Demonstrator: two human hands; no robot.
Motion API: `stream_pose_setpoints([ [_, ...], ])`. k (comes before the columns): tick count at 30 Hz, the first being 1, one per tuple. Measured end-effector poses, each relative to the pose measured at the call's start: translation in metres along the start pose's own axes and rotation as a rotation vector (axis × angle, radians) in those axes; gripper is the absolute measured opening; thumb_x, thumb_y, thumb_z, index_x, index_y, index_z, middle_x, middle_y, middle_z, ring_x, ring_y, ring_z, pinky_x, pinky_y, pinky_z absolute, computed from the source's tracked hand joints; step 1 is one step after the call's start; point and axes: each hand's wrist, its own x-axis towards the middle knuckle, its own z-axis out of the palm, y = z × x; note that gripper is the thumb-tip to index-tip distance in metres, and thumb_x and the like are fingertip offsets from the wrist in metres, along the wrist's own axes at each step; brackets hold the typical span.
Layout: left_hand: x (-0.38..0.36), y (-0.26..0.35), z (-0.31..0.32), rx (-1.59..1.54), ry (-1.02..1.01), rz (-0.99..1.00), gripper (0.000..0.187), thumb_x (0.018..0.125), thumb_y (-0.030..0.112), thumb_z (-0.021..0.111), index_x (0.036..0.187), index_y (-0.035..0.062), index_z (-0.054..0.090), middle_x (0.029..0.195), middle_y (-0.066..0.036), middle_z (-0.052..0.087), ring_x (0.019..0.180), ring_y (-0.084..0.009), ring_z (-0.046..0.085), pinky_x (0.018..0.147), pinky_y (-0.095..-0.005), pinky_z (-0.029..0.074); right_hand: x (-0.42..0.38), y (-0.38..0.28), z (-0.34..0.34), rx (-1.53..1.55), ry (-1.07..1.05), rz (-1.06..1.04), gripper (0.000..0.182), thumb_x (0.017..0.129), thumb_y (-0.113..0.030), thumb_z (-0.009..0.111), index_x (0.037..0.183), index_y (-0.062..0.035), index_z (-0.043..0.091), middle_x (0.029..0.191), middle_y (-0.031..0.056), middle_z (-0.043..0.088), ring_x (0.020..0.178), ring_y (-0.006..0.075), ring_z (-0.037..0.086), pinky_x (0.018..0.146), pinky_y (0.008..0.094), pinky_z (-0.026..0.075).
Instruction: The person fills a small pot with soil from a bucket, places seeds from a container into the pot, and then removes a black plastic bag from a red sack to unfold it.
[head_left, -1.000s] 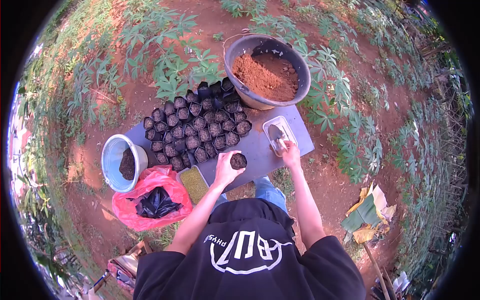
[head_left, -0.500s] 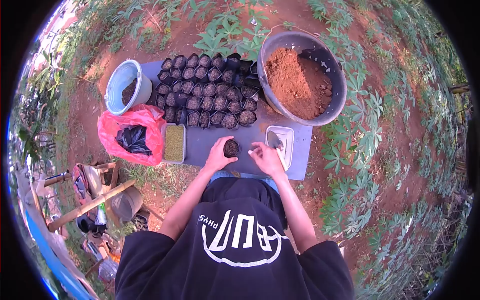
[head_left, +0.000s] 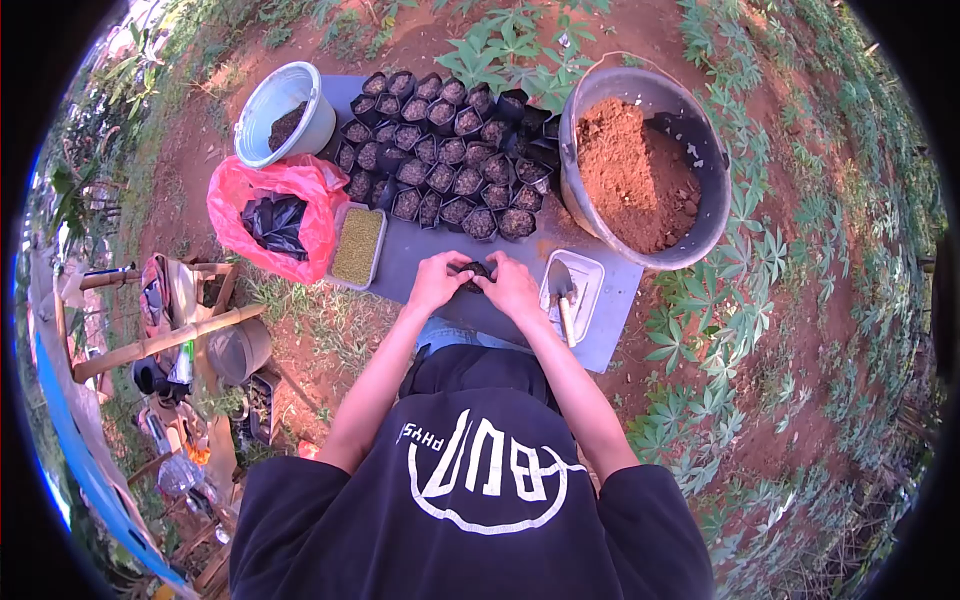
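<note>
Head camera: the person's left hand [head_left: 436, 283] and right hand [head_left: 512, 286] meet over a small black bag [head_left: 475, 272] near the front edge of a smooth grey table [head_left: 415, 262]. The left fingers curl in around the bag's side and have hold of it; the right fingers are bent in against its rim, though they cover so much that I cannot tell whether they pinch anything. Crumbly dark soil shows in the gap.

Just beyond stand rows of filled bags [head_left: 467, 181], thin black plastic with angular mouths and rough brown soil. To the right, a metal trowel [head_left: 563, 282] with a pale, straight handle leans in a white rectangular tray [head_left: 588, 318]. Behind it, a big round dark bucket [head_left: 712, 190] with a thin wire handle holds loose, reddish, lumpy earth [head_left: 625, 170].

On the left, a clear-sided box [head_left: 375, 262] is full of fine green grains [head_left: 355, 248], beside a crinkled pink bag [head_left: 233, 215] with glossy black plastic [head_left: 272, 222] inside. Past that, a pale blue bucket [head_left: 318, 130] tilts, dark soil within.

The black shirt [head_left: 450, 430] carries bold white lettering; I can read "PHYS" alone. Lobed green leaves [head_left: 690, 335] crowd the right, and a bamboo pole [head_left: 170, 342] crosses the clutter at lower left.
</note>
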Motion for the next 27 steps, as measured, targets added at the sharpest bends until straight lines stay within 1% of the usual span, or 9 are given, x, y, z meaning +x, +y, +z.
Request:
stream_pose_setpoints([
  [3,0.001,-0.008,0.003,0.03,0.033,0.039,0.028,0.083,0.011,0.077,0.11,0.0028,0.073,0.096,-0.014,0.075,0.078,-0.0194,0.073,0.073,-0.0331,0.059,-0.004,-0.004,0.004,0.009,0.054,0.008,0.046,0.085,-0.032,0.076,0.122,-0.0073,0.063,0.097,0.0117,0.071,0.096,0.0313,0.069,0.084,0.0442,0.054],
  [9,-0.001,-0.01,0.004,0.042,0.039,-0.013,0.028,0.083,0.011,0.077,0.11,0.0031,0.073,0.097,-0.014,0.075,0.079,-0.0199,0.073,0.072,-0.0334,0.059,-0.016,-0.005,0.013,0.025,0.143,-0.01,0.042,0.084,-0.027,0.076,0.12,-0.0078,0.064,0.098,0.0115,0.069,0.092,0.0317,0.069,0.083,0.0454,0.054],
  [11,-0.001,-0.006,0.003,0.058,0.04,-0.014,0.03,0.082,0.012,0.079,0.11,0.0027,0.073,0.101,-0.015,0.075,0.081,-0.0228,0.074,0.076,-0.035,0.059,-0.012,-0.001,0.018,0.006,0.173,-0.027,0.042,0.084,-0.026,0.076,0.12,-0.0081,0.064,0.099,0.0113,0.069,0.092,0.0317,0.069,0.082,0.0452,0.054],
  [12,-0.002,-0.006,0.002,0.068,0.04,-0.014,0.032,0.081,0.013,0.079,0.111,0.0025,0.073,0.102,-0.016,0.075,0.083,-0.0242,0.074,0.078,-0.0358,0.059,-0.013,-0.003,0.015,0.024,0.15,-0.026,0.042,0.084,-0.025,0.076,0.12,-0.0081,0.064,0.099,0.0115,0.069,0.092,0.0317,0.069,0.082,0.045,0.054],
  [14,-0.006,-0.004,-0.001,0.054,0.012,-0.038,0.034,0.081,0.013,0.079,0.112,0.0028,0.072,0.102,-0.015,0.075,0.083,-0.0239,0.074,0.078,-0.0355,0.059,-0.015,-0.007,0.008,0.06,0.109,-0.024,0.041,0.084,-0.025,0.076,0.12,-0.0082,0.064,0.099,0.0117,0.069,0.092,0.0318,0.069,0.082,0.0445,0.054],
  [18,-0.006,-0.008,0.0,-0.032,-0.037,-0.088,0.038,0.08,0.012,0.08,0.116,0.0036,0.071,0.103,-0.015,0.075,0.083,-0.023,0.074,0.079,-0.035,0.059,-0.019,-0.006,0.009,0.022,0.149,-0.045,0.038,0.084,-0.024,0.075,0.118,-0.0079,0.065,0.097,0.0118,0.069,0.091,0.0319,0.069,0.08,0.0444,0.054],
  [21,-0.005,-0.007,0.0,0.009,-0.044,-0.075,0.038,0.08,0.009,0.08,0.116,0.004,0.071,0.104,-0.015,0.075,0.081,-0.0219,0.073,0.077,-0.0346,0.059,-0.016,-0.005,0.013,0.032,0.18,-0.028,0.037,0.085,-0.025,0.074,0.116,-0.0076,0.065,0.095,0.0113,0.069,0.09,0.0322,0.069,0.079,0.0447,0.054],
  [27,-0.005,-0.008,0.001,-0.079,-0.039,-0.136,0.038,0.08,0.007,0.08,0.116,0.0027,0.069,0.104,-0.015,0.074,0.071,-0.0193,0.072,0.069,-0.0333,0.059,-0.011,-0.008,0.015,0.005,0.199,-0.008,0.033,0.087,-0.025,0.073,0.114,-0.0071,0.066,0.094,0.0112,0.07,0.091,0.0325,0.069,0.08,0.0451,0.055],
])
